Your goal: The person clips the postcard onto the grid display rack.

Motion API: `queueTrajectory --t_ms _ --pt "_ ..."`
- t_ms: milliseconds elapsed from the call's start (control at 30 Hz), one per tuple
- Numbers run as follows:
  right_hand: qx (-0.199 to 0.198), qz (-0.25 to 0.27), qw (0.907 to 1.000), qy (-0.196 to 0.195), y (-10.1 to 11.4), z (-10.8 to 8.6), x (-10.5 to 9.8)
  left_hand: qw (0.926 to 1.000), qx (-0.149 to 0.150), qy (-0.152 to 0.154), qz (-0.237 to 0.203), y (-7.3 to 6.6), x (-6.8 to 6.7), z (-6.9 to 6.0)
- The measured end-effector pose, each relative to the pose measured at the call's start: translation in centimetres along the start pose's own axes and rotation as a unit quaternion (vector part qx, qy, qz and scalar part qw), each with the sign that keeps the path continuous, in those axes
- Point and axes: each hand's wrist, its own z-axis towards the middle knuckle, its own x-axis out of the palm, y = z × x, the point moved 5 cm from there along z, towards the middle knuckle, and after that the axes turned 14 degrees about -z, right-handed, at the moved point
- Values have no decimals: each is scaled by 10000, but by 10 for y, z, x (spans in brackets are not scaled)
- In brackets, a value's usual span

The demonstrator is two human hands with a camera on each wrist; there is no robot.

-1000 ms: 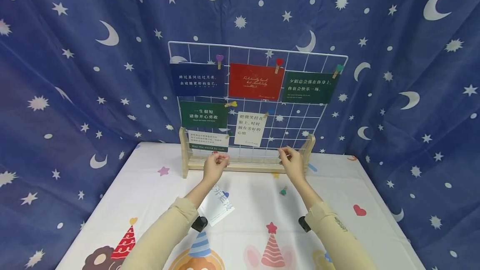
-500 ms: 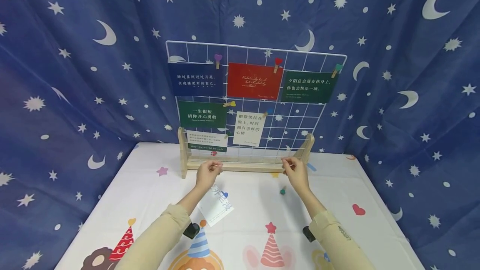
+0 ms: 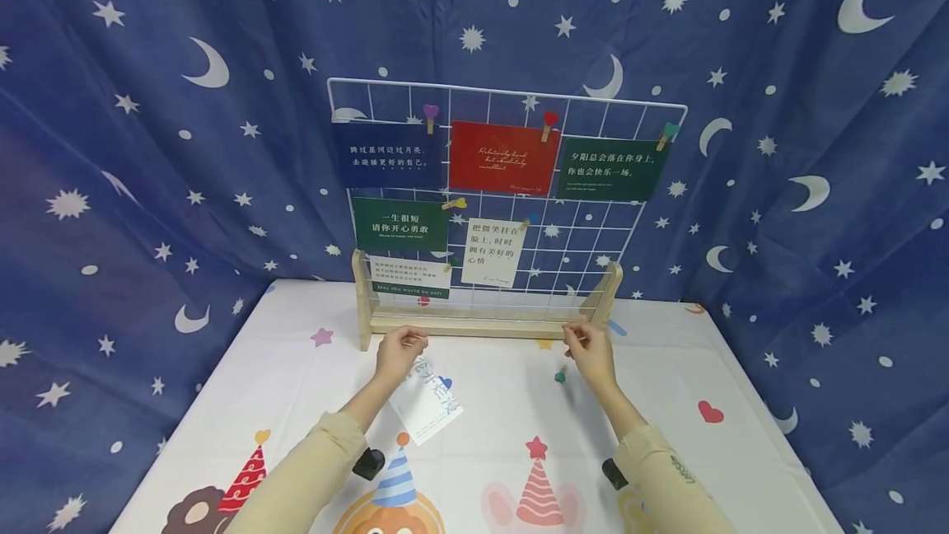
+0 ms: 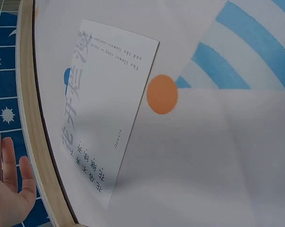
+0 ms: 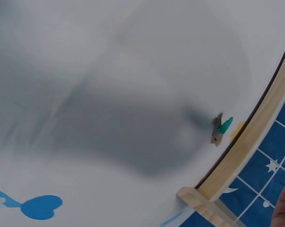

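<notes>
My left hand (image 3: 401, 353) hovers above the table by the top of a loose white card (image 3: 426, 410), its fingers loosely bent with nothing in them. In the left wrist view the card (image 4: 107, 85) lies on the cloth with grey and black lettering. Before the rack's right foot hangs my right hand (image 3: 591, 353), holding nothing, with loosely bent fingers. Near it on the table lies a small clothespin (image 3: 560, 376) with a green top; in the right wrist view this clothespin (image 5: 218, 128) lies apart from the hand, of which only an edge shows.
A white wire grid (image 3: 578, 233) stands in a wooden base (image 3: 474, 326). Clothespins hold several cards on it, including a red card (image 3: 504, 156), a navy card (image 3: 389, 155) and a white card (image 3: 492, 252). A starry blue curtain (image 3: 282, 105) hangs behind.
Both hands have come down and back from the grid. The left hand has moved left toward the loose card, the right slightly right. The cards on the grid stay as they were.
</notes>
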Motion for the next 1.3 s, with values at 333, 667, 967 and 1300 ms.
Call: queueTrajectory --t_ms 333,667,967,1300 --pt "362 -259 9990 20 -15 -7 2 9960 -372 650 490 15 -5 -4" --pt "450 -489 9978 67 -24 -9 3 9719 -845 1514 1594 25 -15 -13" --pt "491 -638 9968 19 -32 -12 1 9358 -1381 2094 2478 35 -24 -24" --pt "407 -767 9962 71 -38 -13 2 9077 -1689 2013 3273 43 -23 -39"
